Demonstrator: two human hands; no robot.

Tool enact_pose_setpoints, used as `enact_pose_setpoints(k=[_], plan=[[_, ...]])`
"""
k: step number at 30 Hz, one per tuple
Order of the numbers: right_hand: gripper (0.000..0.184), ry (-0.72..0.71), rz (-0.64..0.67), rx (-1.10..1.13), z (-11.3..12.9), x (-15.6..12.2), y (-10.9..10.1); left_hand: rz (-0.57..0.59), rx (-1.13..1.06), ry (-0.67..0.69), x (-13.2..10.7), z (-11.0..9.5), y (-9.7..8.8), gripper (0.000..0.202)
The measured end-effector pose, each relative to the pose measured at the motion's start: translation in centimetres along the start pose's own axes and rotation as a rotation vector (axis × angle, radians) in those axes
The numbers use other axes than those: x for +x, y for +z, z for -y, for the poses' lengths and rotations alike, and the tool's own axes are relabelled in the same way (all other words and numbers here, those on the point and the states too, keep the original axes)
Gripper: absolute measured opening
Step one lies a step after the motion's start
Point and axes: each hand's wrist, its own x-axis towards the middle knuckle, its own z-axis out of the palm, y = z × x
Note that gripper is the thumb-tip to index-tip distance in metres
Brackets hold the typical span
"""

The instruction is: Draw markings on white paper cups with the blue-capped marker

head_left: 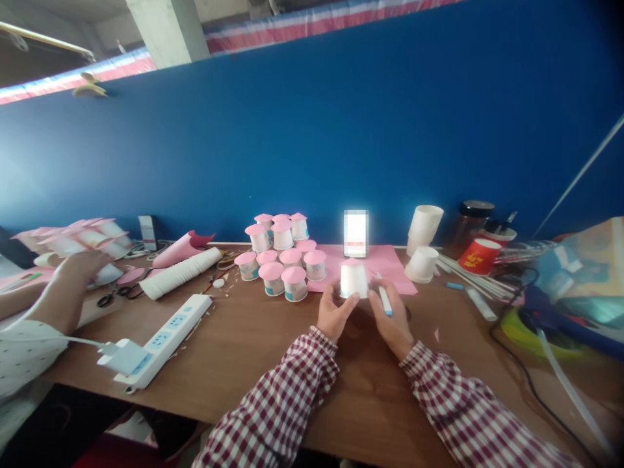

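Left hand (336,312) and right hand (394,320) at one upside-down white paper cup (353,281), its long axis upright, narrow end up.
They're working over a brown wood-grain tabletop (219,351); the left fingers curl round the cup, the right fingers grip one slim white-and-blue stick (385,301) beside it. Left of the cup I count twelve pink-topped paper cups (291,259); behind it, one pink paper sheet (389,261), then a tall blue wall panel (341,130).
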Motion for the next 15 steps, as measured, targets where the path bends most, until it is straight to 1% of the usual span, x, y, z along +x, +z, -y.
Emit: enact_pose_setpoints(k=[3, 6, 10, 13, 15], plan=[[0.028, 0.006, 0.001, 0.006, -0.32, 0.04, 0.14, -0.082, 0.151, 0.076, 0.07, 0.21, -0.08, 0.072], [0.028, -0.015, 0.000, 0.003, -0.53, 0.03, 0.23, -0.092, 0.242, 0.118, -0.02, 0.23, -0.11, 0.077], [0.028, -0.025, -0.003, 0.003, -0.56, 0.01, 0.22, -0.084, 0.281, 0.138, -0.13, 0.03, -0.08, 0.076], [0.028, -0.030, -0.001, -0.009, -0.59, 0.06, 0.19, -0.082, 0.271, 0.139, -0.11, 0.02, -0.14, 0.078], [0.028, -0.039, 0.001, -0.013, -0.65, 0.09, 0.18, -0.076, 0.248, 0.143, -0.07, 0.11, -0.21, 0.076]])
